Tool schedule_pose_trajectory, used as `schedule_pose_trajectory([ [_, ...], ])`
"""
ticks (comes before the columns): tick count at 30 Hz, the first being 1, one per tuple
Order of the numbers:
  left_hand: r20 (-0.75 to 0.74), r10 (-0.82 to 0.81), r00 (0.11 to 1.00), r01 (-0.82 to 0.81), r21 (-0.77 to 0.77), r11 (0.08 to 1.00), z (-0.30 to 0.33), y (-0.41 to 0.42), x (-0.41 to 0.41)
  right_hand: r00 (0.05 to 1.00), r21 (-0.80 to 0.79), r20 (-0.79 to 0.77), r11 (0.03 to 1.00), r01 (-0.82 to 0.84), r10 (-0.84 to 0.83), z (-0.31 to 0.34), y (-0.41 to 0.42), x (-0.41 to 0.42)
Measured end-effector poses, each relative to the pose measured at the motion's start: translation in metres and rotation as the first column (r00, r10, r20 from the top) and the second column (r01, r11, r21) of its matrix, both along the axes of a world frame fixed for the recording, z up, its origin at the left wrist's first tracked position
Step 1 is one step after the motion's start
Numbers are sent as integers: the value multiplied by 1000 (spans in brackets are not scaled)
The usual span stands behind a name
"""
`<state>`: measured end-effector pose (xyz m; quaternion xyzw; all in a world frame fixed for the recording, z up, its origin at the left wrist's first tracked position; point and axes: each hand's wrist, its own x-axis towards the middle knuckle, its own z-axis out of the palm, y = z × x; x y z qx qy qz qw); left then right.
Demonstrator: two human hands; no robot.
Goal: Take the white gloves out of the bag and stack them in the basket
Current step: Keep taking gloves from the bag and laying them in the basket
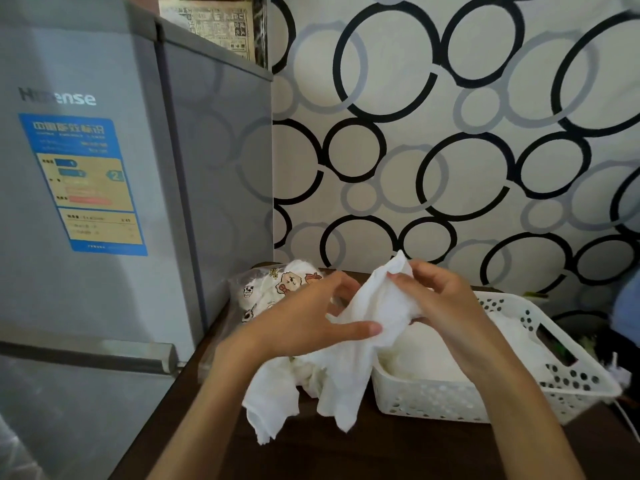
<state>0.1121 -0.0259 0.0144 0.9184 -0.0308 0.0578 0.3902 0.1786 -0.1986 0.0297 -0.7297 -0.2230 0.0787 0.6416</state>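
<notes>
- Head view: a grey fridge [104, 168] with a blue energy label [85, 183] stands at the left, its side close against the counter's left edge; printed paper [214, 26] sits on top of it.
- A clear bag [273, 292] with cartoon prints lies at the back left of the counter, just behind the left hand [304, 320].
- A white perforated basket [450, 400] sits at the right, with white gloves [419, 358] already piled inside.
- Both hands hold one white glove [377, 306] above the counter, between bag and basket: the left grip pinches its lower part with the thumb across it, while the right hand [446, 299] curls round its upper end.
- More loose white gloves [277, 396] hang and lie below the left hand, beside the basket's near left corner.
- The counter [381, 455] is dark brown wood; the wall [450, 133] behind bears black and grey rings on white.
</notes>
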Motion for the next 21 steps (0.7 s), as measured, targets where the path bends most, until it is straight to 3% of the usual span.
schedule_pose_trajectory([
  [3, 89, 64, 994, -64, -5, 998, -8, 4, 10, 999, 37, 1, 999, 37, -37, 6, -18, 7],
  [6, 126, 89, 988, -57, -239, 969, -4, 9, 10, 994, 94, -106, 995, 14, -4, 7, -33, 15],
  [9, 50, 63, 997, -36, -423, 905, 0, 4, 9, 957, 111, -223, 981, -162, 183, 1, -43, 22],
  [11, 29, 67, 997, -48, -428, 902, -3, 1, 12, 912, 66, -269, 951, -302, 309, -5, -47, 23],
  [13, 24, 86, 996, -68, -414, 908, -6, -1, 13, 912, -76, -236, 930, -360, 334, -11, -45, 21],
  [15, 22, 92, 995, -77, -391, 917, -8, -3, 15, 962, -151, -171, 959, -240, 214, -15, -38, 18],
  [18, 40, 101, 994, -76, -405, 911, -10, -3, 17, 985, -68, -165, 997, 43, -54, -14, -31, 22],
  [21, 59, 96, 994, -60, -446, 893, -9, -6, 19, 970, -25, -138, 980, 197, -199, -11, -38, 28],
])
